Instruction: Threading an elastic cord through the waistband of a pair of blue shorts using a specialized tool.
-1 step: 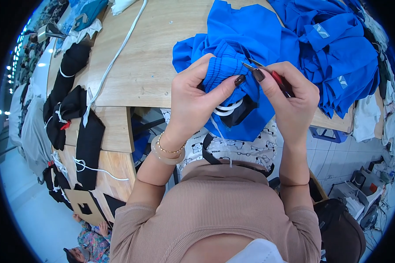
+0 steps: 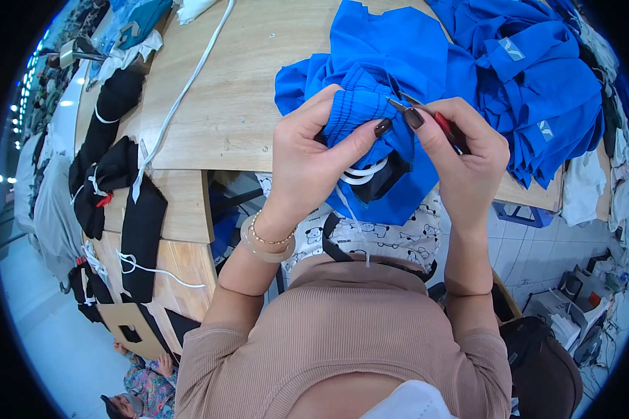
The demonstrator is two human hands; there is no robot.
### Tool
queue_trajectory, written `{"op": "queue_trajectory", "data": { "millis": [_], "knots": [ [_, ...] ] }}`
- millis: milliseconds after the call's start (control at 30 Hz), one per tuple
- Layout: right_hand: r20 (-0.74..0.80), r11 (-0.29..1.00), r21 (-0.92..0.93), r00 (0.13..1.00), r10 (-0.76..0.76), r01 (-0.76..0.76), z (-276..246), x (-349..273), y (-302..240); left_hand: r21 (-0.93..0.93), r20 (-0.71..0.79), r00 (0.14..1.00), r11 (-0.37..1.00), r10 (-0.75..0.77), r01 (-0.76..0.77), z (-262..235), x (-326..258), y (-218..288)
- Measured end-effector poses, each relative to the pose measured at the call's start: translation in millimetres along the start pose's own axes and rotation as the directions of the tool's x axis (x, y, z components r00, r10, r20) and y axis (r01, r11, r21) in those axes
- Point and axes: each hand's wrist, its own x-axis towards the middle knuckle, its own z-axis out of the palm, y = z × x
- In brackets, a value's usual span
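Note:
A blue garment is spread over the near edge of the table, part of it hanging toward my lap. My left hand pinches its gathered elastic waistband between thumb and fingers. White drawcord loops show just below that thumb, with a dark opening beside them. In my right hand are small thread snips with a red handle, gripped by thumb and curled fingers. Their narrow metal blades point left, with the tips at the waistband's edge. Whether they touch a thread is too small to tell.
More blue garments are heaped at the right of the wooden table. A white cord crosses its left side, near black fabric pieces. At the lower left, another person holds a cardboard piece with a cutout.
The snips and my right thumb have shifted very slightly right. At the lower left, the other person's cardboard has moved a little. My left hand keeps its hold.

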Motion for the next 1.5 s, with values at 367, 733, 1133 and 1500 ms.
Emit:
{"op": "queue_trajectory", "data": {
  "millis": [367, 733, 1133, 1500],
  "knots": [
    [0.245, 0.971, -0.118, 0.941, 0.232, -0.208, -2, 1, -8, 0.057, 0.020, 0.997, 0.996, 0.068, -0.069, 0, 5, 0],
    [0.175, 0.987, -0.151, 0.981, 0.087, -0.060, -25, 10, -22, -0.016, -0.023, 0.998, 0.998, -0.059, 0.059, -4, 0, 1],
    [0.245, 0.943, -0.332, 0.968, 0.056, 0.030, -18, 10, -20, -0.005, 0.024, 0.999, 1.000, -0.030, 0.030, -3, 0, 0],
    [0.247, 0.916, -0.395, 0.968, 0.034, 0.069, -20, 12, -24, 0.097, 0.026, 0.998, 0.994, 0.049, -0.051, -3, 1, -1]
  ]
}}
